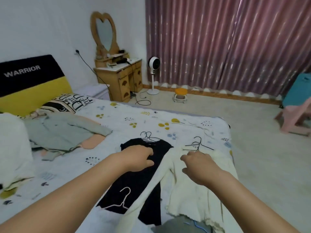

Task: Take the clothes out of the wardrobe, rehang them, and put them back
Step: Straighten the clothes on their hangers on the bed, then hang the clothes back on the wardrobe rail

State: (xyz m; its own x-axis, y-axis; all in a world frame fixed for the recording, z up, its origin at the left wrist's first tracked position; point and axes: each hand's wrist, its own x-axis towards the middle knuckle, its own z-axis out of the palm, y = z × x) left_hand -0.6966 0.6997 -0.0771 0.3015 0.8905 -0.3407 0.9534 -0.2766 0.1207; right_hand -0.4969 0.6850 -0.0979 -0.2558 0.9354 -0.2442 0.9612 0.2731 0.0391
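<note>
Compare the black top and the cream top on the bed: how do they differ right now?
The black top is dark and lies to the left; the cream top is pale and lies to the right, its sleeve crossing the black one. The left hand rests on the black top; the right hand is over the cream top. Both lie flat on the bed, wire hangers at their necklines.

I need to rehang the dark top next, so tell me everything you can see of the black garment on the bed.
The black garment lies flat and spread on the patterned bedsheet, neckline away from the person. It looks like a soft knit. Dark wire hangers sit at its collar; a pink hanger lies on its lower part. The left hand rests on its upper part, and a cream garment overlaps its right side, one sleeve crossing it.
</note>
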